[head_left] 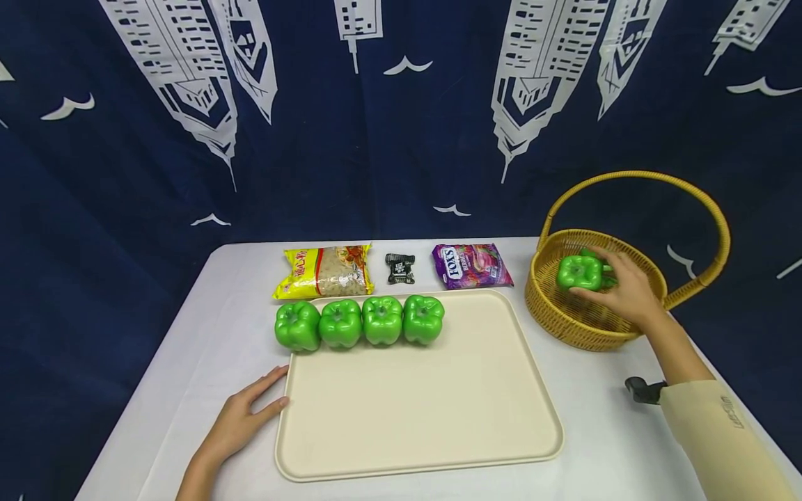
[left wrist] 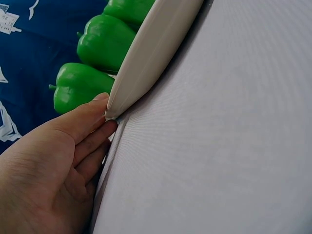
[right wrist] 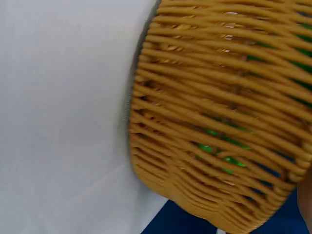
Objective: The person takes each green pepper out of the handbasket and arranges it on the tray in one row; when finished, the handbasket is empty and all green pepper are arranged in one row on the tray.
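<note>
My right hand [head_left: 626,289] reaches into the wicker basket [head_left: 573,337] and grips a green bell pepper [head_left: 579,272] between thumb and fingers. More green shows behind that pepper, partly covered by the hand. In the right wrist view the basket's woven side [right wrist: 209,97] fills much of the picture, and green glints through its gaps. At the left edge of a beige tray [head_left: 420,410], my left hand [head_left: 241,417] rests with spread, relaxed fingers touching the rim. Several green bell peppers [head_left: 340,323] stand in a row along the tray's far edge, the leftmost overlapping its corner.
Behind the tray lie a yellow food packet [head_left: 332,271], a small black wrapped piece [head_left: 399,268] and a purple candy bag [head_left: 471,266]. The basket's tall handle [head_left: 639,177] arches over its opening. A dark blue printed cloth [head_left: 376,139] hangs beyond the white table [head_left: 182,390].
</note>
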`<state>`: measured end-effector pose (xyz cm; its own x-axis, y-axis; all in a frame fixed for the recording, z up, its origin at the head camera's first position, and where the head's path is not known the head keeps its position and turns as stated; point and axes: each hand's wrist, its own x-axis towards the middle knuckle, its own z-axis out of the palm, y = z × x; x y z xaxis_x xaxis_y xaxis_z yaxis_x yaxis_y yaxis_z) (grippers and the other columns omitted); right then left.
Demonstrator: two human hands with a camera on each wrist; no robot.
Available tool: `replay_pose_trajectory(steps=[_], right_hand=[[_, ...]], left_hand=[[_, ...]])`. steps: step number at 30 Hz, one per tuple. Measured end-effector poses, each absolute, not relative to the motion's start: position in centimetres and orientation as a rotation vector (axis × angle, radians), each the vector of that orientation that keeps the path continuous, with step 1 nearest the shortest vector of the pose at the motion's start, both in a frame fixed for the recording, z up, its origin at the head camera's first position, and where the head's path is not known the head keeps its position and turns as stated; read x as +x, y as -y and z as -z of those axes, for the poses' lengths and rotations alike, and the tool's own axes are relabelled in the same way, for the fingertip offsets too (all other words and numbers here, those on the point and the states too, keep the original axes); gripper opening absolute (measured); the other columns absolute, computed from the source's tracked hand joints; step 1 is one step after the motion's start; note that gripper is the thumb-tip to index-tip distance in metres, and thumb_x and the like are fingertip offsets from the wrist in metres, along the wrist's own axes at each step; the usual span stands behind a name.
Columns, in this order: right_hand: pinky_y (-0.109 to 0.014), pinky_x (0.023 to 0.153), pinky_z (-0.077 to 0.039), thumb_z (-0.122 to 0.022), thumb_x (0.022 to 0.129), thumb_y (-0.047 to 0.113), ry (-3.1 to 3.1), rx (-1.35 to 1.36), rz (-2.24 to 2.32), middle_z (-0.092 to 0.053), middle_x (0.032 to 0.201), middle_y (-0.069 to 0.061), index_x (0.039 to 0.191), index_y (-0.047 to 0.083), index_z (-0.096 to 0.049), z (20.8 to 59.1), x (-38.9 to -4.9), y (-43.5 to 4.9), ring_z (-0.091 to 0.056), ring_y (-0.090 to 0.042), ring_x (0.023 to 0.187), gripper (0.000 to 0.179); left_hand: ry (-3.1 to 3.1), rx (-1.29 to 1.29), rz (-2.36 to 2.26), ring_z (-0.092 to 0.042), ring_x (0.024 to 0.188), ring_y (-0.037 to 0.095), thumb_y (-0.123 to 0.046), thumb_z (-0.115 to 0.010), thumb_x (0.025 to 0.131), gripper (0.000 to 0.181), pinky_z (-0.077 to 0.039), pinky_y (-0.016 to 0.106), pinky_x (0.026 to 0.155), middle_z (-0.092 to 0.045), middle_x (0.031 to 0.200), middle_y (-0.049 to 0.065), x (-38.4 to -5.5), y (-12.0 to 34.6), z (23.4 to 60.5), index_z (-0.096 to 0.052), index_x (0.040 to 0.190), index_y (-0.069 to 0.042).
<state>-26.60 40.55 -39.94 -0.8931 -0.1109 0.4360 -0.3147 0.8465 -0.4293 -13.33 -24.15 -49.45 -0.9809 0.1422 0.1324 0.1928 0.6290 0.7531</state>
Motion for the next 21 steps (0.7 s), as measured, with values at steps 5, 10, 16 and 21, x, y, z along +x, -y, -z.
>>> replay_pose_trajectory(steps=[5, 10, 16, 21], right_hand=[[-0.033, 0.076, -0.046, -0.090, 0.055, 0.017, 2.520, 0.336, -0.689, -0.048, 0.109, -0.017, 0.123, 0.007, -0.052, 39.0, -25.3, -39.5, -0.048, -0.035, 0.094, 0.078], [0.002, 0.072, -0.032, -0.091, 0.050, 0.010, 2.438, 0.406, -0.725, -0.051, 0.112, -0.018, 0.121, -0.002, -0.048, 37.6, -24.1, -38.1, -0.049, -0.016, 0.095, 0.084], [-0.017, 0.081, -0.050, -0.087, 0.059, 0.009, 2.558, 0.548, -0.840, -0.050, 0.114, -0.013, 0.123, 0.001, -0.048, 36.1, -23.3, -34.7, -0.048, -0.012, 0.100, 0.075], [-0.057, 0.087, -0.044, -0.083, 0.068, 0.028, 2.718, 0.672, -0.790, -0.053, 0.118, -0.014, 0.124, 0.006, -0.050, 36.2, -23.1, -31.3, -0.050, -0.034, 0.105, 0.068]], left_hand=[[2.781, -0.281, 1.310, -0.039, 0.126, 0.037, -0.039, -0.065, 0.085, 0.055, -0.031, 0.056, 0.101, -0.044, 0.138, 0.013, -13.3, 24.2, 49.5, -0.051, 0.134, -0.019], [2.790, -0.269, 1.309, -0.039, 0.126, 0.037, -0.040, -0.065, 0.085, 0.055, -0.031, 0.056, 0.101, -0.044, 0.138, 0.012, -13.2, 24.2, 49.5, -0.051, 0.134, -0.020], [2.787, -0.275, 1.304, -0.039, 0.126, 0.037, -0.039, -0.065, 0.085, 0.055, -0.030, 0.057, 0.101, -0.044, 0.138, 0.012, -13.2, 24.2, 49.5, -0.051, 0.134, -0.018], [2.785, -0.277, 1.319, -0.038, 0.126, 0.037, -0.039, -0.065, 0.085, 0.055, -0.030, 0.056, 0.101, -0.044, 0.138, 0.011, -13.3, 24.2, 49.5, -0.051, 0.134, -0.019]])
